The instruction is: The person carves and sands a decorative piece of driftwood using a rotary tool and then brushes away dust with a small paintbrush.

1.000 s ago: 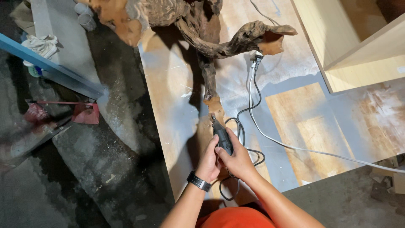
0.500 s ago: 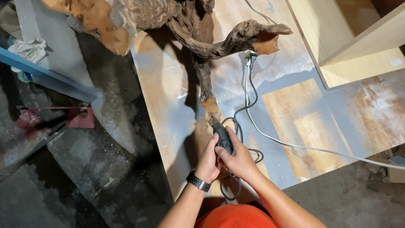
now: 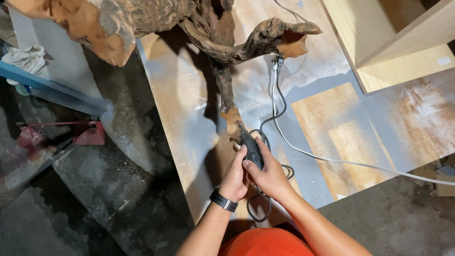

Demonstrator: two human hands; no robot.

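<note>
Left hand [image 3: 235, 176]: wrapped around the rear of the rotary tool [image 3: 250, 148] from the left, fingers closed on its body; a dark wristwatch [image 3: 223, 199] is worn on this wrist.
Right hand [image 3: 268, 171]: closed over the same tool from the right, so both hands are clamped together on it.
Rotary tool: a small dark handheld grinder, held low over the surface [image 3: 332, 128], its tip pressed against the pale cut end of the driftwood root [image 3: 232, 124].
Driftwood piece [image 3: 142, 21]: a large gnarled, dark-grained mass lying across the top of the view, with one thin limb reaching down to the tool and another branch [image 3: 265, 38] stretching right.
Cables: a black cord [image 3: 279, 102] is looped beside the hands; a white cable [image 3: 360, 164] runs off to the right edge.
Change: compared with a second ago, the grip and the tool's contact point on the root end are unchanged; only the view is shifted slightly.
Meaning: the work appears to be held steadily at one spot, so the shaping there is judged unfinished.
Surroundings: a light wooden box [image 3: 393, 42] at upper right, a blue bar [image 3: 42, 87] and a red bracket [image 3: 87, 132] on the floor at left.
</note>
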